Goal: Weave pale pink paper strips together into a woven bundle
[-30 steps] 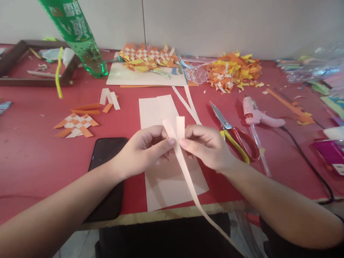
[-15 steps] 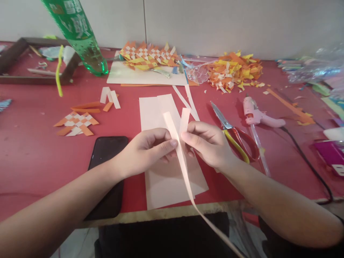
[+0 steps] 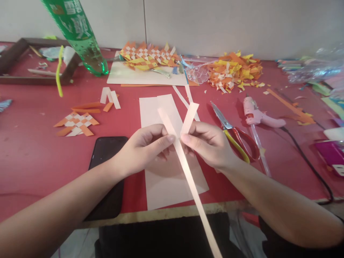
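My left hand (image 3: pixel 153 145) pinches a long pale paper strip (image 3: pixel 192 182) between thumb and fingers. The strip's top end leans up and left, and its length runs down past the table edge toward the lower right. Between my right thumb and fingers is a short pale paper piece (image 3: pixel 189 118), tilted up to the right. My right hand (image 3: pixel 205 145) is close beside the left, and the two papers form a V. Whether they are joined at the bottom of the V, I cannot tell. Below my hands lie white paper sheets (image 3: pixel 153 179).
Scissors (image 3: pixel 228 129) and a pink glue gun (image 3: pixel 258 113) lie right. A phone (image 3: pixel 107 154) is by my left forearm. A green bottle (image 3: pixel 88 46), a woven paper piece (image 3: pixel 77 122), a woven paper strip (image 3: pixel 150 53) and a heap of orange and yellow folded paper (image 3: pixel 233 71) are farther back.
The upper ends of the two papers have spread wider apart, the right piece tilting further right. The long strip's tail now hangs straighter and further left.
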Available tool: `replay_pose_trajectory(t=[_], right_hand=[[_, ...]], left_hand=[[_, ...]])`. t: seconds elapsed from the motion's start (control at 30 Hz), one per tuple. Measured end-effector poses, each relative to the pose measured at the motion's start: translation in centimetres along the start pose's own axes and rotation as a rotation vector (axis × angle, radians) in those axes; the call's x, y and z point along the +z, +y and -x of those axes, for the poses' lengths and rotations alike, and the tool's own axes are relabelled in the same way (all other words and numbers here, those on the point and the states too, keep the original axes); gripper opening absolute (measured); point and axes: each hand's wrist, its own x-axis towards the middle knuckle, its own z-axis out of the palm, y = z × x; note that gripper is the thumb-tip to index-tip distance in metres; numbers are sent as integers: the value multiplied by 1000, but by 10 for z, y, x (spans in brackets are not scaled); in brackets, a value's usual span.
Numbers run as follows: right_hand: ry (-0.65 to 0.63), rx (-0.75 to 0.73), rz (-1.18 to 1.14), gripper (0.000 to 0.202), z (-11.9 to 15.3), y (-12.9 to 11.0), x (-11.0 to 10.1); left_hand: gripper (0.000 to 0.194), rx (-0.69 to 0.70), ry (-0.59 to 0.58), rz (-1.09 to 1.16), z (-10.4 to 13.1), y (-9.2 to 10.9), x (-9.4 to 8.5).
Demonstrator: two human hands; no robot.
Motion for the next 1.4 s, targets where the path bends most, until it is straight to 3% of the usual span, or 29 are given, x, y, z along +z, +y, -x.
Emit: replay_pose_trajectory(t=[0.2, 0.4, 0.73, 0.9, 1.0, 1.17, 1.4], right_hand=[[-10, 87, -65, 21, 1, 1, -1], [-121, 141, -75, 27, 2, 0, -4], [-28, 85, -93, 23, 0, 2, -1], [13, 111, -138, 24, -1, 2, 0], [-29, 145, -149, 24, 0, 4, -3], [-116, 146, -134, 25, 2, 5, -5], [-64, 88, -70, 23, 1, 2, -3]], left_hand=[[23, 18, -130, -27, 2, 2, 1], [22, 59, -80, -94, 1, 0, 1], [24, 49, 25, -62, 0, 0, 0], [26, 74, -81, -60, 1, 2, 0], [19, 112, -148, -50, 1, 2, 1], [20, 100, -119, -42, 1, 2, 1], [20, 91, -66, -43, 0, 0, 0]])
